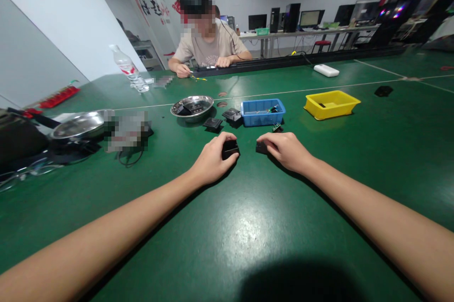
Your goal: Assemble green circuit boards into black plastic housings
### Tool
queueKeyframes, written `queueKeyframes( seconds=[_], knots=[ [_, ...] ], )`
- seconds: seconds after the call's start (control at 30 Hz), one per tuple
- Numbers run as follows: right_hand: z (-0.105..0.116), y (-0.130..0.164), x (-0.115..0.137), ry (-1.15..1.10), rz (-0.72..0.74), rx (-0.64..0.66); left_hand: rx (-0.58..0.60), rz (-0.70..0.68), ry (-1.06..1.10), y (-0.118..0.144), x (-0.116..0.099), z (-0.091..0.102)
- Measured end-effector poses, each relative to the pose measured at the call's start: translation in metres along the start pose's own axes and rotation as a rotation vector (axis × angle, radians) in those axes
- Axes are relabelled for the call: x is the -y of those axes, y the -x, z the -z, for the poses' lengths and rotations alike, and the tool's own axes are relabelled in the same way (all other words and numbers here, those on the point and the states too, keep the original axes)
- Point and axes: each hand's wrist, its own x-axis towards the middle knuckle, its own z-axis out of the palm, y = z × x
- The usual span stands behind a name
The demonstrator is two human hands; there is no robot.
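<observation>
Resting on the green bench, both hands sit close together near its middle, each on a small black part. The left hand has its fingers curled closed around a black block, which shows at the fingertips and lies on the bench surface. The right hand has its fingers bent down over a smaller black piece; only one edge of that piece shows, so its shape cannot be told. The two parts lie apart, with a narrow gap of bare bench between them.

Judgement on handling: both parts look like rigid moulded plastic, light enough for a fingertip pinch, with matt faces that should not slip. The block appears best taken across its two opposite side faces, thumb on one and fingers on the other. The smaller piece likely needs a finer pinch by its edges; whether it carries delicate pins or contacts cannot be seen.

Beyond the hands lie further black parts, a steel bowl, a blue tray and a yellow tray. A second steel dish and a water bottle stand to the left. Another person sits at the far side, hands on their own work.
</observation>
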Motion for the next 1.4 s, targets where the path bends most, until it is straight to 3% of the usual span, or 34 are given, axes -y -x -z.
queueKeyframes(
  seconds=[0.2,0.37,0.47,0.67,0.83,1.4],
  knots=[
    [-0.002,0.001,0.011,-0.296,-0.085,-0.102,-0.047,-0.103,-0.103,0.003,-0.002,0.003],
    [-0.004,0.004,0.026,-0.339,0.026,-0.108,-0.068,-0.343,-0.146,0.008,-0.012,0.007],
    [-0.006,0.007,0.035,-0.335,0.083,-0.093,-0.04,-0.402,-0.174,0.01,-0.016,0.006],
    [-0.003,0.011,0.04,-0.324,0.058,-0.096,-0.097,-0.397,-0.144,0.01,-0.014,0.006],
    [0.001,0.011,0.032,-0.318,0.054,-0.023,-0.201,-0.302,-0.114,0.009,-0.013,0.007],
    [0.0,0.01,0.031,-0.274,0.016,-0.064,-0.214,-0.264,-0.094,0.01,-0.014,0.007]
  ],
)
